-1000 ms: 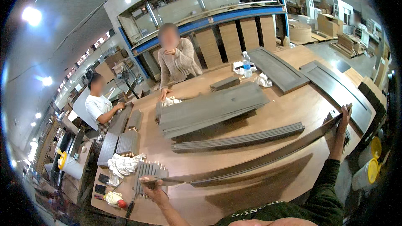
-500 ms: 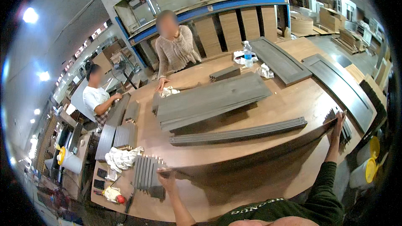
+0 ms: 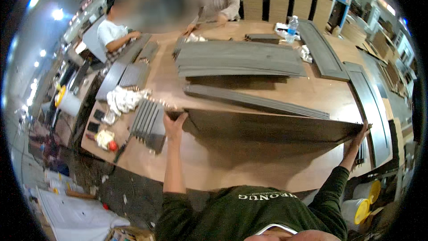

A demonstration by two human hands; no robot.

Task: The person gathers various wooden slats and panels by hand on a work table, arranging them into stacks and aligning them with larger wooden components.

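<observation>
The person stands at a large wooden workbench (image 3: 285, 169) with both arms stretched wide, holding a long dark grey panel (image 3: 267, 127) by its two ends; the span of the board is why the arms are thrown so far apart, one hand alone could not keep it level; the left hand (image 3: 174, 122) clasps the left end, fingers curled over the upper edge and thumb beneath, closed on the board; the right hand (image 3: 362, 135) grips the right end in the same way, fingers wrapped round the corner; the panel hangs just above the bench top, tilted with its far edge raised, and casts a broad shadow on the wood below it

Just beyond it lies a narrow grey strip (image 3: 254, 101), flat on the bench, and further off a stack of grey boards (image 3: 238, 58), laid flush one upon another, probably to keep them flat; beside the left hand sits a bundle of short ribbed slats (image 3: 149, 122), with a crumpled white rag (image 3: 122, 99) near it; a plastic water bottle (image 3: 292, 24) stands upright at the far side; two long framed panels (image 3: 323, 49) lie along the right edge; two other people work at the far end, one seated in a white shirt (image 3: 109, 33)
</observation>
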